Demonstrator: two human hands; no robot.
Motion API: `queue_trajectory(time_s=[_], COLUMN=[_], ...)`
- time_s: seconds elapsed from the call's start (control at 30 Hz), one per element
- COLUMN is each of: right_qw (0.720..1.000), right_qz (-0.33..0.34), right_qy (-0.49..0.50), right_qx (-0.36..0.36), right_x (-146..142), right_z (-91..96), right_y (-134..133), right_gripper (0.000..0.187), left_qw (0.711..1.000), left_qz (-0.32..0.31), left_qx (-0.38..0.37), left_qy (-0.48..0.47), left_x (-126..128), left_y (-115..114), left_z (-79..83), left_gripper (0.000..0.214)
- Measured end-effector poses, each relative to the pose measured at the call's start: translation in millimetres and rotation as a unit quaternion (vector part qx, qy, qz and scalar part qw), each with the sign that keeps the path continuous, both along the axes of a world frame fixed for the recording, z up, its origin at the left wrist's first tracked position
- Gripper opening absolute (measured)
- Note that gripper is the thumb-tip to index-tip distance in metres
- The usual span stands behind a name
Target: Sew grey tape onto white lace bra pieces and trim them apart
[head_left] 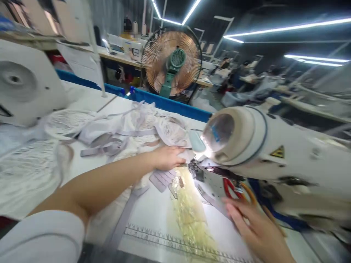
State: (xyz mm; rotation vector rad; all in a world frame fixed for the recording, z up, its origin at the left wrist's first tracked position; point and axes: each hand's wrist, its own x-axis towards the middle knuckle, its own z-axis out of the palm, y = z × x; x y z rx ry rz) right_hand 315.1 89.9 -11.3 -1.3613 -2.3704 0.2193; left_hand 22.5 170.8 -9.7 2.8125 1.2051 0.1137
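Note:
My left hand (pixel 168 157) is closed on pale bra fabric (pixel 188 155) just left of the needle area of a white sewing machine (pixel 246 135). Its fingertips press on the cloth near the presser foot (pixel 194 166). A lavender strap (pixel 210 198) runs from the machine bed towards my right hand (pixel 255 228). That hand is blurred, with its fingers closed at the strap's near end. Beneath my left hand lie lavender strap pieces (pixel 161 179). White and lavender bras (pixel 131 122) lie heaped beyond my left forearm.
Red-handled scissors (pixel 229 188) sit under the machine arm. Yellowed tape (pixel 192 215) and a printed ruler scale (pixel 164 237) mark the tabletop. More white garments (pixel 27 175) lie left, beside another machine (pixel 19 80). A large fan (pixel 172 60) stands behind the blue table edge (pixel 170 105).

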Motion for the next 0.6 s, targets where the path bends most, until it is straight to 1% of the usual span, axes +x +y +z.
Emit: queue_trajectory(time_s=[0.1, 0.2, 0.3, 0.4, 0.53, 0.6], right_qw=[0.989, 0.967, 0.956, 0.948, 0.944, 0.949], right_qz=[-0.101, -0.144, -0.16, -0.172, -0.17, -0.149], right_qy=[-0.101, -0.202, -0.237, -0.254, -0.262, -0.256], right_qx=[-0.022, -0.059, -0.07, -0.084, -0.104, -0.111], right_x=[12.7, 13.7, 5.9, 0.0, -3.4, -6.0], right_z=[18.4, 24.4, 23.8, 28.1, 47.9, 58.4], right_y=[26.9, 50.2, 60.7, 61.7, 62.0, 63.7], right_gripper=[0.017, 0.009, 0.012, 0.014, 0.016, 0.017], left_qw=[0.999, 0.997, 0.995, 0.993, 0.992, 0.992], left_qz=[-0.019, -0.024, -0.019, -0.01, 0.0, -0.001], left_qx=[0.005, 0.011, 0.019, 0.023, 0.023, 0.022], left_qy=[-0.039, -0.072, -0.101, -0.119, -0.125, -0.122], left_x=[-3.7, -5.4, -5.3, -3.7, -0.6, 1.0], left_y=[8.6, 11.0, 11.4, 12.9, 15.2, 15.7], left_z=[-8.7, -16.0, -21.6, -26.3, -30.2, -30.7], left_gripper=[0.033, 0.031, 0.029, 0.028, 0.026, 0.025])
